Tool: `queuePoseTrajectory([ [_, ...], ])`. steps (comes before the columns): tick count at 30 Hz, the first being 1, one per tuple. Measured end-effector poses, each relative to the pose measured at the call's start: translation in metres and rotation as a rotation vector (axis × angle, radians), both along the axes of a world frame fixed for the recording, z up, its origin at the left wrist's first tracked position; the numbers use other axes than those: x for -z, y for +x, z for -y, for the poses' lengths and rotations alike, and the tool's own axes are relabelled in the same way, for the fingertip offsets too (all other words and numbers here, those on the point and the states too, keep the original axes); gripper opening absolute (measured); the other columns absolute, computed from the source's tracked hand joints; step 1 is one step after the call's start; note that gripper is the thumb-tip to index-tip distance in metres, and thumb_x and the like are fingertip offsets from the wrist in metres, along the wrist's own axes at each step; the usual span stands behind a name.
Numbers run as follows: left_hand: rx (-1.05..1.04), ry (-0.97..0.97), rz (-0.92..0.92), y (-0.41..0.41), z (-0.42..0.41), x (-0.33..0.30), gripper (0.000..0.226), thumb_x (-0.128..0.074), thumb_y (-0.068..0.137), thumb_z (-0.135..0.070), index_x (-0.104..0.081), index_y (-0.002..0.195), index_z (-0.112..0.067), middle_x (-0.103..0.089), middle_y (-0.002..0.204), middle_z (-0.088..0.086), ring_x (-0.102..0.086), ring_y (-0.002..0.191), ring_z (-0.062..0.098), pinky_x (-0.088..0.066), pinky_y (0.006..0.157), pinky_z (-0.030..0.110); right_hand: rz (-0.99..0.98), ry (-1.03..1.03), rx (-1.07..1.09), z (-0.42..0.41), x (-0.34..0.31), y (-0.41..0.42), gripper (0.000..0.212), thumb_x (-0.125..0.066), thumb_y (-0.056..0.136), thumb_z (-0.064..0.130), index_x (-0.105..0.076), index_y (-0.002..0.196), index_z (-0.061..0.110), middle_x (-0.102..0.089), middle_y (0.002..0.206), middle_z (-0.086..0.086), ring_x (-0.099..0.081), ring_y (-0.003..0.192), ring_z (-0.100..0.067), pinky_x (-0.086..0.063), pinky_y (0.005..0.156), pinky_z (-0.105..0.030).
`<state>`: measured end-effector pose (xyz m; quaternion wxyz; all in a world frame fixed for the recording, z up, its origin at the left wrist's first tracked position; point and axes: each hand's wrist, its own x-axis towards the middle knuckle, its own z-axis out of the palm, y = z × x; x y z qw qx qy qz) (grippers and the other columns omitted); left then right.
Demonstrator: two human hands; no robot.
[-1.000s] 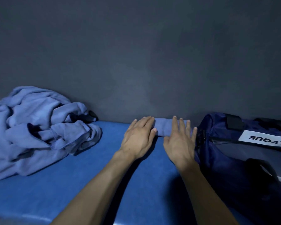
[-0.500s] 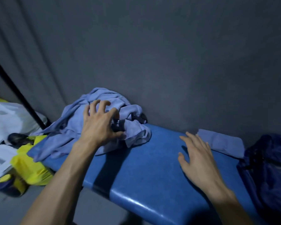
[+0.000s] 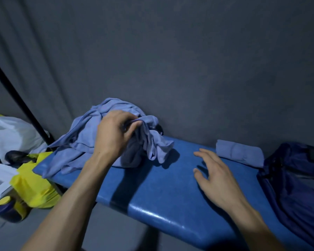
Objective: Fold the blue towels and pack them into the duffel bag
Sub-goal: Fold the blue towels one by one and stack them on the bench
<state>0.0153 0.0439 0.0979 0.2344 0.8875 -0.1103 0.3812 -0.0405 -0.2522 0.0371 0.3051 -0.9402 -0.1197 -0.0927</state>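
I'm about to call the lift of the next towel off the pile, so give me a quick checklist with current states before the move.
1. Left hand grips a fold of the crumpled light-blue towel pile: ok.
2. Only one towel caught in that grip: cannot tell, the cloths are tangled.
3. Right hand free, fingers spread over the glossy blue padded bench: ok.
4. Bare bench between pile and rolled light-blue towel for folding: ok.
5. Rolled towel packed in the navy fabric duffel bag: not ok, it lies on the bench beside the bag.
6. Bag opening ready: cannot tell, the bag is cut off at the frame edge.
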Motion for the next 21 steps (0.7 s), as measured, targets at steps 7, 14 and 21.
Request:
queuePoseTrajectory([
  [7,0.582,-0.286,-0.29,-0.042,0.056,-0.019,0.008,-0.078,0.089,-0.016,-0.079,0.097,-0.017,-0.075,0.092,-0.011,-0.07,0.091,0.008,-0.051,0.083,0.021,0.038,0.235,-0.152,-0.024,-0.004,-0.022,0.067,-0.074,0.09,0.036,-0.04,0.148,0.037,-0.039,0.143,0.031,-0.037,0.131,0.016,-0.027,0.105,-0.002],
  [14,0.544,-0.632,-0.027,-0.064,0.057,-0.05,0.018,-0.071,0.092,-0.006,-0.071,0.094,-0.024,-0.074,0.092,-0.024,-0.066,0.092,-0.003,-0.047,0.087,0.016,-0.009,0.206,-0.096,-0.019,0.015,-0.019,0.023,-0.068,0.087,0.037,-0.065,0.103,0.021,-0.06,0.105,0.015,-0.059,0.1,-0.005,-0.05,0.092,-0.033],
  [21,0.294,-0.646,0.041,-0.057,0.033,-0.048,0.005,-0.072,0.095,-0.014,-0.075,0.096,-0.018,-0.073,0.087,-0.022,-0.065,0.088,-0.004,-0.048,0.085,0.016,0.057,0.665,0.141,0.004,-0.02,-0.02,0.016,-0.058,0.1,0.019,-0.064,0.086,0.019,-0.066,0.075,0.009,-0.059,0.072,-0.017,-0.044,0.069,-0.033],
])
